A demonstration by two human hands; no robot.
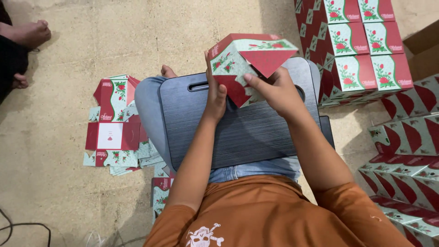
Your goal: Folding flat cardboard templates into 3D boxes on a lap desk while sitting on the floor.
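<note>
Overhead, both hands' grip on red-and-green carton [247,61]: left hand [215,93] w/ thumb up its side, right hand [274,89] pinching end flap, above dark lap board [192,132]; flat blanks [114,123] on floor.

Single view only, taken from head-worn camera. Lens directed steeply downward over wearer's chest and lap. Hands seen at close range, in upper middle of frame. Floor [64,55] seen farther off, on both sides. No second view supplied, so no shared area.

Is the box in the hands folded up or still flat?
Folded up: the box shows several faces, gripped by left hand and right hand.
</note>
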